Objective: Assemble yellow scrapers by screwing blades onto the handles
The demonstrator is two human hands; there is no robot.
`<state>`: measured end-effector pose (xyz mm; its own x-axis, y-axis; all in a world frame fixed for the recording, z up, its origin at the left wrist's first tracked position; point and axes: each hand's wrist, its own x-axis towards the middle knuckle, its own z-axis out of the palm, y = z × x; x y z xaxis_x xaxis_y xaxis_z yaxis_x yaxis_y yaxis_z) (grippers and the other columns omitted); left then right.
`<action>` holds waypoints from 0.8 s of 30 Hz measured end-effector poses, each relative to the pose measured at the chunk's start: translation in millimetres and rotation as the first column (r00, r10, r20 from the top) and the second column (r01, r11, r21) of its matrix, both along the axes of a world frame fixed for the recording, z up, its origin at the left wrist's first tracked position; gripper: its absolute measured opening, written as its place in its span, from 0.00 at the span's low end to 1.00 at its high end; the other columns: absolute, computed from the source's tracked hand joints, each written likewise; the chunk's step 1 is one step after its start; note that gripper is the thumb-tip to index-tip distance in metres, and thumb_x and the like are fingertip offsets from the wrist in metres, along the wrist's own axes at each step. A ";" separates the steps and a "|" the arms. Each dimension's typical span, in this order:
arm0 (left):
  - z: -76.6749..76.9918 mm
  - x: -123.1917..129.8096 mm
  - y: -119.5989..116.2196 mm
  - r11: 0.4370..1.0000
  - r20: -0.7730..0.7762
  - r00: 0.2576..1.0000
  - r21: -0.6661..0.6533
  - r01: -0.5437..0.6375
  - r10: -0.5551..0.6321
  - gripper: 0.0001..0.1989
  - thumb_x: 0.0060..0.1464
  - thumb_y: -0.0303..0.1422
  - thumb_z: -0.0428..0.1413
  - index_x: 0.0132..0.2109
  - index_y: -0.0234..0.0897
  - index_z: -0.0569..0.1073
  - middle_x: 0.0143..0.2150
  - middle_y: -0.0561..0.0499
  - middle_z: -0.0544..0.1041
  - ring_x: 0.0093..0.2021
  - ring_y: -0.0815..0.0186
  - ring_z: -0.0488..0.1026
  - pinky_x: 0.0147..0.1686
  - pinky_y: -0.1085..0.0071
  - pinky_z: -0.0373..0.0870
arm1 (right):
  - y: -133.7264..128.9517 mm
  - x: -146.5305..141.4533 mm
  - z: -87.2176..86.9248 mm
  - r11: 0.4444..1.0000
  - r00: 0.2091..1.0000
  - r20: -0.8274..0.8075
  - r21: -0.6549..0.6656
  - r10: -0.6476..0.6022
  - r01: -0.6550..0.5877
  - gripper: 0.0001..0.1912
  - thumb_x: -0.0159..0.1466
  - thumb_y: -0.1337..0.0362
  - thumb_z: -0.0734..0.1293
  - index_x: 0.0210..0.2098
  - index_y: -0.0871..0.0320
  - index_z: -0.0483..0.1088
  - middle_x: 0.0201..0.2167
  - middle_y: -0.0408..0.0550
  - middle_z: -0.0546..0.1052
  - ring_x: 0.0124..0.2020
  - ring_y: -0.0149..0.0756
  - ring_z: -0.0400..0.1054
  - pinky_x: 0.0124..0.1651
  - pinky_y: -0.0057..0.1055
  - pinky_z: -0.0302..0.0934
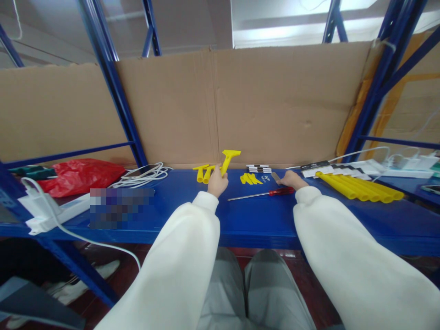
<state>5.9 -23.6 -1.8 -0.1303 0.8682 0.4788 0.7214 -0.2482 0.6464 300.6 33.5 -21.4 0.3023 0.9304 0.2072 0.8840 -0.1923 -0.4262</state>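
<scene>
My left hand (217, 181) is closed round the handle of a yellow T-shaped tool head (227, 160), whose wide end points up. Beside that hand, more yellow T-shaped parts (200, 174) rest on the blue shelf. My right hand (292, 179) is closed on a small flat greyish piece (275, 177), too small to identify. Just below the right hand lies a screwdriver (271, 193) with a red handle, its shaft pointing left. Small yellow pieces (250, 178) and a stack of black and white pieces (258, 169) lie between my hands.
Yellow tubes (360, 189) lie at the right beside a black and white box (318, 168) and white power strips. At the left are a red plastic bag (85, 175), coiled white cable (146, 175) and a power strip (74, 207). Cardboard (275, 101) stands behind the blue shelf (254, 224).
</scene>
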 end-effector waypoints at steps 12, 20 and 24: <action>-1.3 0.1 0.5 1.000 -0.004 1.000 0.013 -0.003 0.003 0.22 0.59 0.25 0.53 0.60 0.35 0.65 0.55 0.39 0.77 0.57 0.57 0.74 0.57 0.62 0.67 | -13.5 -5.0 5.8 0.999 0.998 -0.063 -0.036 0.010 -0.012 0.11 0.50 0.64 0.74 0.31 0.64 0.78 0.25 0.51 0.77 0.31 0.43 0.74 0.30 0.31 0.65; -1.8 0.1 1.6 0.999 -0.029 1.000 0.032 -0.005 0.006 0.20 0.59 0.28 0.54 0.59 0.33 0.67 0.56 0.39 0.76 0.58 0.57 0.73 0.57 0.64 0.68 | -18.7 -12.2 10.8 1.000 0.985 -0.173 -0.007 -0.003 0.002 0.03 0.49 0.71 0.72 0.26 0.65 0.77 0.20 0.48 0.75 0.26 0.36 0.71 0.27 0.26 0.62; -2.8 -0.9 2.7 1.000 -0.084 0.996 0.026 -0.006 0.008 0.17 0.60 0.30 0.54 0.56 0.34 0.71 0.54 0.40 0.78 0.56 0.56 0.74 0.56 0.64 0.68 | -21.8 -12.0 14.8 0.998 0.980 -0.197 0.035 -0.035 0.042 0.05 0.50 0.70 0.72 0.27 0.66 0.77 0.24 0.52 0.77 0.29 0.39 0.72 0.27 0.27 0.62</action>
